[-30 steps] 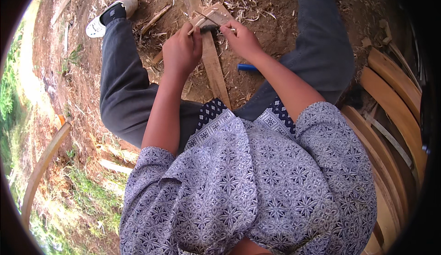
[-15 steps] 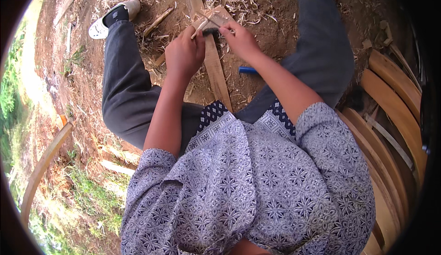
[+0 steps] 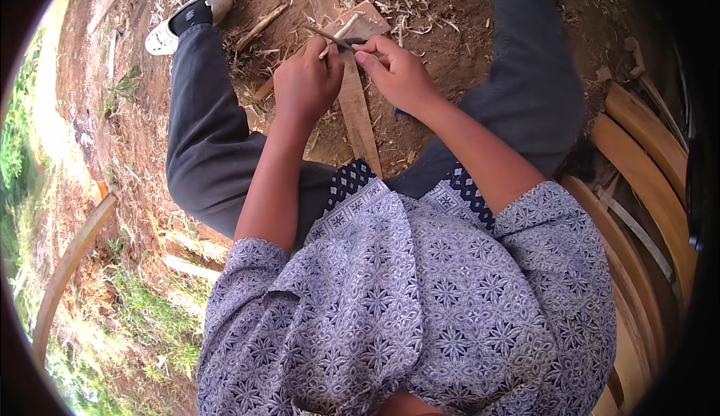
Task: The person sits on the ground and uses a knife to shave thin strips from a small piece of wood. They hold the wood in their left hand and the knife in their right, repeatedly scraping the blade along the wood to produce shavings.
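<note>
My left hand (image 3: 307, 82) is closed around a thin pale wooden stick (image 3: 346, 26), which points up and away to the right. A knife (image 3: 327, 36) with a narrow dark blade is gripped in my right hand (image 3: 396, 77), and its blade crosses the stick just beyond my left fingers. Between the hands, something small and black (image 3: 354, 42) shows; its kind is unclear. Beneath them lies a small flat wooden block (image 3: 373, 20) on top of a long wooden plank (image 3: 356, 112) that runs between my legs.
Curly wood shavings (image 3: 405, 0) litter the brown soil around the block. A rough stick (image 3: 261, 27) lies near my left shoe (image 3: 163, 39). Several curved wooden pieces (image 3: 645, 165) are stacked at the right; another curved piece (image 3: 71, 262) stands at the left. Mostly hidden by my right wrist is something blue (image 3: 400, 111).
My right hand has moved slightly right and nearer, and the knife blade now lies across the stick at a flatter angle. The blue thing has become mostly covered by my right wrist.
</note>
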Available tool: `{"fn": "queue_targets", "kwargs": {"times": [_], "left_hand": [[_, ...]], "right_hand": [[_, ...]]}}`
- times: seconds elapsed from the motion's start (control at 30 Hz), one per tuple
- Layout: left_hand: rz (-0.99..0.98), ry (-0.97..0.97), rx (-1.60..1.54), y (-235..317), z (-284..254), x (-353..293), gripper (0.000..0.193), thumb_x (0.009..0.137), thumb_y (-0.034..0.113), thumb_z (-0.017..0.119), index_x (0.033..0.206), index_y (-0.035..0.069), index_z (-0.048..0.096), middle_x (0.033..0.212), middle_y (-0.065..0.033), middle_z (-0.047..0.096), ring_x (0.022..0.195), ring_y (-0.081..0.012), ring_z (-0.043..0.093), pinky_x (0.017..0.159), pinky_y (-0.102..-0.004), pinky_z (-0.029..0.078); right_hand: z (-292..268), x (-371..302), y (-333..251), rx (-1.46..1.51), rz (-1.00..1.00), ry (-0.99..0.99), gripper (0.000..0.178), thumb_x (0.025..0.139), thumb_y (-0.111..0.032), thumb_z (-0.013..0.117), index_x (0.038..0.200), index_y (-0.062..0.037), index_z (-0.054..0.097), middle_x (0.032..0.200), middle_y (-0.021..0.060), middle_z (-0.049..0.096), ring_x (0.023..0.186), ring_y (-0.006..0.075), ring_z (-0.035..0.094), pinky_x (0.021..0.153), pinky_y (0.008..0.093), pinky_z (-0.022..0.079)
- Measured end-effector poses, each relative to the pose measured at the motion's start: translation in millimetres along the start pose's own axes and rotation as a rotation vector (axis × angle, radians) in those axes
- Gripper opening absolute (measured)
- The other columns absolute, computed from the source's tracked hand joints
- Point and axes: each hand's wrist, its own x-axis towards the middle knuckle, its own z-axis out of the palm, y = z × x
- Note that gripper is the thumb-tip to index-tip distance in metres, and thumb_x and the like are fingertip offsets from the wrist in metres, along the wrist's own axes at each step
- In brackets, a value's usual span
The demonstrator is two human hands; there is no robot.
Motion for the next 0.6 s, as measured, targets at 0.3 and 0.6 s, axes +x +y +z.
{"fn": "queue_targets", "kwargs": {"times": [0.3,0.6], "left_hand": [[-0.04,-0.002,0.018,3,1,3,0.021,0.101,0.023,0.057,0.09,0.005,0.058,0.077,-0.0225,0.066,0.07,-0.0463,0.064,0.062,-0.0547,0.049],[-0.024,0.013,0.036,2,4,2,0.023,0.101,0.023,0.056,0.087,0.005,0.056,0.073,-0.0226,0.064,0.07,-0.047,0.064,0.062,-0.0544,0.049]], "right_hand": [[5,9,22,-0.024,-0.02,0.081,0.025,0.104,-0.032,0.063,0.115,-0.0093,0.068,0.073,0.0007,0.065,0.06,0.0064,0.054,0.055,0.0268,0.042],[1,20,1,-0.058,-0.052,0.075,0.026,0.103,-0.036,0.063,0.112,-0.0116,0.069,0.064,0.001,0.06,0.058,0.0086,0.055,0.057,0.0291,0.044]]}}
